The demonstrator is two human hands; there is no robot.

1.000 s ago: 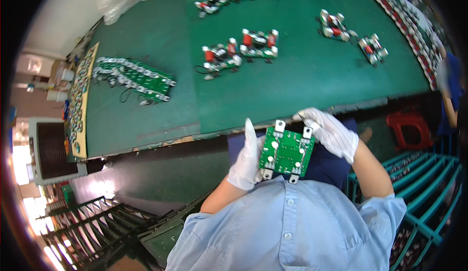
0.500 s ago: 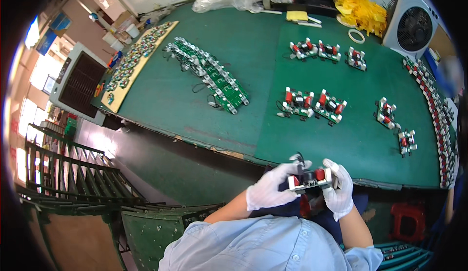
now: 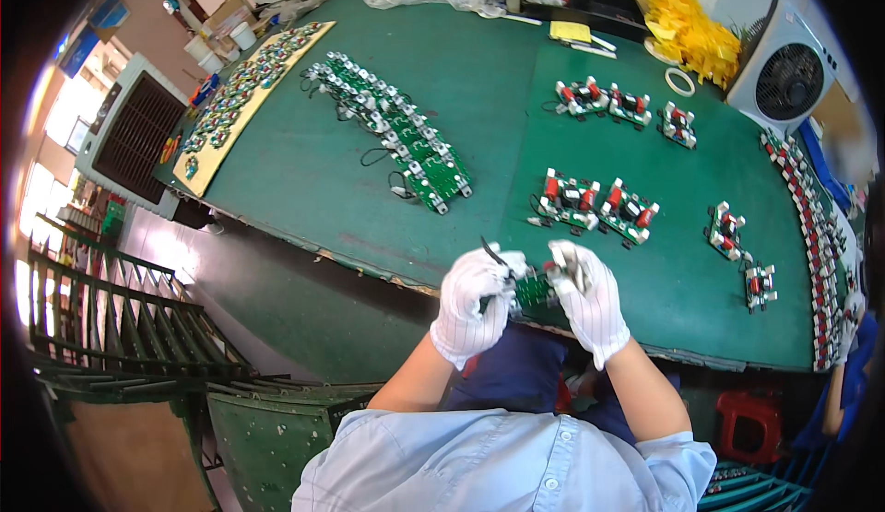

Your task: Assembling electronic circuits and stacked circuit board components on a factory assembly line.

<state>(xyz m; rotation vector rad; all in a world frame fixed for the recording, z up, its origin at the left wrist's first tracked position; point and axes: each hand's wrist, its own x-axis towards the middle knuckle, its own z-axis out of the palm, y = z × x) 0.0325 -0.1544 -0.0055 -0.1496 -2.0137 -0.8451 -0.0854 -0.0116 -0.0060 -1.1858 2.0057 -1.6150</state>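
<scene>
Both my hands wear white gloves and hold one green circuit board [image 3: 533, 291] between them, at the table's front edge. My left hand [image 3: 475, 300] is closed round the board's left end, where a black wire sticks up by the fingers. At its right end my right hand [image 3: 590, 295] grips it, the fingers hiding most of the parts there. Beyond my hands lie a pair of finished-looking boards with red and black parts [image 3: 569, 200]. To the left, a long stack of green boards with white connectors [image 3: 406, 139] stretches diagonally across the table.
More boards lie at the right, with a long row [image 3: 811, 235] along the table's right side. A co-worker's gloved hand [image 3: 846, 328] is at that row. A grey fan [image 3: 784, 70], yellow strips [image 3: 691, 28] and a tape ring [image 3: 679, 82] stand at the back; a board-covered panel [image 3: 249, 97] lies far left.
Both hands have moved up and left with the board. It has turned, so its green face shows between my hands instead of its red parts.
</scene>
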